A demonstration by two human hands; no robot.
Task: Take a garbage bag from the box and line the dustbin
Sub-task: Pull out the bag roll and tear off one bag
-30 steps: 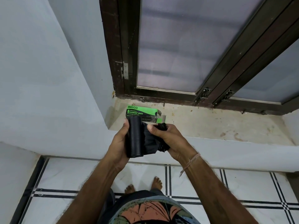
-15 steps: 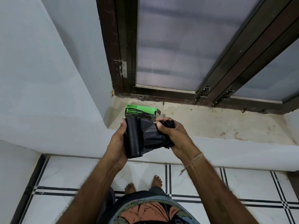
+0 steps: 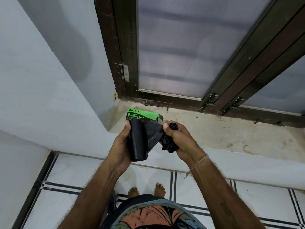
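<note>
Roll [image 3: 137,142] clamped in my left hand [image 3: 121,146]; right hand [image 3: 179,142] fisted on bag [image 3: 168,144], untorn (box [image 3: 142,115] at 12 o'clock); dustbin unseen.

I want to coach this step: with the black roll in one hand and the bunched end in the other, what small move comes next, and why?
Probably pull the right hand further away to tear one bag free. The left hand grips the roll, the right clutches the bunched loose end, and a short unrolled stretch still joins them.
</note>
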